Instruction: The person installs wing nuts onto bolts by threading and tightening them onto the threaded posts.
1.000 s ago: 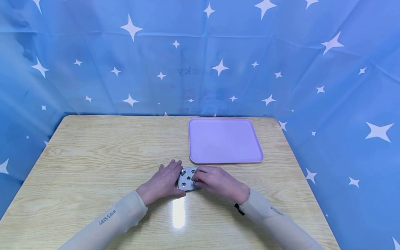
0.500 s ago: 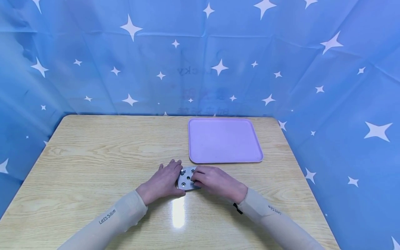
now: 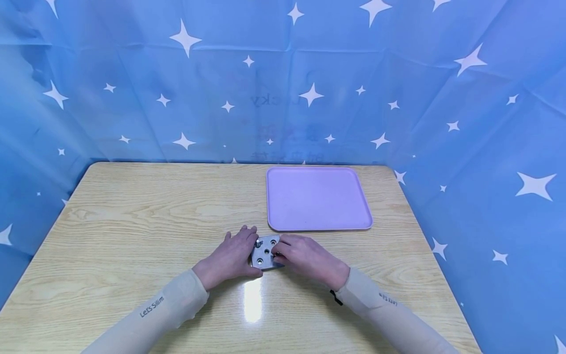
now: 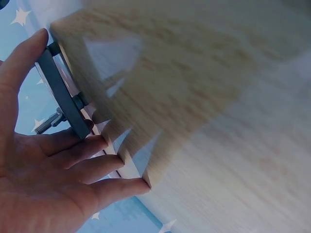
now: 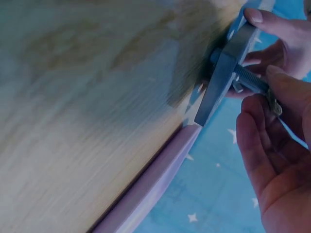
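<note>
A grey metal plate (image 3: 265, 245) with several round holes is on the table in the head view. My left hand (image 3: 231, 259) holds its left side, thumb at the near edge and a finger at the far one; the other fingers extend to the tabletop. Near that hand a threaded bolt (image 4: 47, 123) rises from the plate with a wing nut (image 4: 59, 116) low on it. My right hand (image 3: 309, 260) pinches a second wing nut (image 5: 275, 104) between thumb and finger at the top of another upright bolt (image 5: 251, 80). In the head view its fingers mostly cover this bolt.
A purple tray (image 3: 318, 199) lies just behind the plate, toward the back right of the wooden table (image 3: 146, 216). A blue curtain with white stars (image 3: 283, 123) hangs behind and along both sides.
My right hand shifts very slightly while its fingers stay pinched over the bolt. The left hand and the plate stay in place.
</note>
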`<action>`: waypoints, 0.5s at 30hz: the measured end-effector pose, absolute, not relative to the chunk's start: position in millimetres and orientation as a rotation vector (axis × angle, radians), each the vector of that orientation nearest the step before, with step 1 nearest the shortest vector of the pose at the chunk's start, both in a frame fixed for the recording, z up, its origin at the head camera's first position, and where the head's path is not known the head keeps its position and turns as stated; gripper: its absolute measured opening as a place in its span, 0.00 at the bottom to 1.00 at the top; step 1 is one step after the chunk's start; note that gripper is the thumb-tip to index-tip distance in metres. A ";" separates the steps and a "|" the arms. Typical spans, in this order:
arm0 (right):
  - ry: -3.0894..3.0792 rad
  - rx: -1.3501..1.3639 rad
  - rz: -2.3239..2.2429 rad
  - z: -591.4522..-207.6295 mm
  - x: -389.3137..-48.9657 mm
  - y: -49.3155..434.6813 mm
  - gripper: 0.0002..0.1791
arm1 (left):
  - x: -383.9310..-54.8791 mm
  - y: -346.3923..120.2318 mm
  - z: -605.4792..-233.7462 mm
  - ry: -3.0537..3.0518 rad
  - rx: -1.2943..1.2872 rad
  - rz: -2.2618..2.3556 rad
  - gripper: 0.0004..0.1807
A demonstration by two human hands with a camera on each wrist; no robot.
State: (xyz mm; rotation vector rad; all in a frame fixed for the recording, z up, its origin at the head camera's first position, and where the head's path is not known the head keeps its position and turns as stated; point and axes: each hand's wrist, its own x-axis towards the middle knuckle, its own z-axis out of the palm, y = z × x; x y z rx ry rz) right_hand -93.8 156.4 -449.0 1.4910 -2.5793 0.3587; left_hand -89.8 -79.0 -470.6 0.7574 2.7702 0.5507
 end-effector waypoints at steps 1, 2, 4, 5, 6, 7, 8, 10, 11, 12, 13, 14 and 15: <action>-2.591 1.484 0.362 -449.1 -93.3 156.3 0.08 | -89.9 -79.0 -470.6 2.770 0.757 0.551 0.54; -2.601 1.480 0.368 -448.9 -92.8 156.1 0.09 | -89.9 -79.0 -470.6 2.770 0.756 0.551 0.54; -2.619 1.475 0.369 -448.2 -91.9 155.8 0.09 | -90.0 -79.0 -470.2 2.767 0.754 0.551 0.54; -2.626 1.476 0.367 -447.6 -91.6 155.5 0.09 | -90.0 -79.0 -470.0 2.766 0.753 0.551 0.53; -2.631 1.479 0.362 -447.1 -91.4 155.5 0.09 | -90.0 -79.1 -470.0 2.764 0.753 0.552 0.53; -2.634 1.484 0.353 -446.3 -91.3 155.5 0.09 | -89.9 -79.1 -469.9 2.763 0.752 0.553 0.53; -2.636 1.490 0.343 -445.5 -91.2 155.5 0.09 | -90.0 -79.1 -470.1 2.762 0.752 0.554 0.53; -2.636 1.504 0.322 -444.2 -91.2 155.9 0.09 | -90.1 -79.1 -470.4 2.760 0.753 0.556 0.53; -2.633 1.513 0.313 -443.7 -91.4 156.4 0.09 | -90.1 -79.2 -470.6 2.759 0.753 0.555 0.53; -2.629 1.522 0.302 -443.3 -91.6 156.9 0.09 | -90.0 -79.2 -470.6 2.759 0.754 0.553 0.53; -2.624 1.530 0.294 -442.9 -91.7 157.3 0.09 | -89.9 -79.3 -470.4 2.758 0.754 0.551 0.53; -2.618 1.538 0.289 -442.7 -91.8 157.7 0.09 | -89.7 -79.4 -470.1 2.757 0.754 0.551 0.53; -2.613 1.546 0.284 -442.8 -92.1 158.2 0.09 | -89.7 -79.4 -470.2 2.757 0.755 0.553 0.54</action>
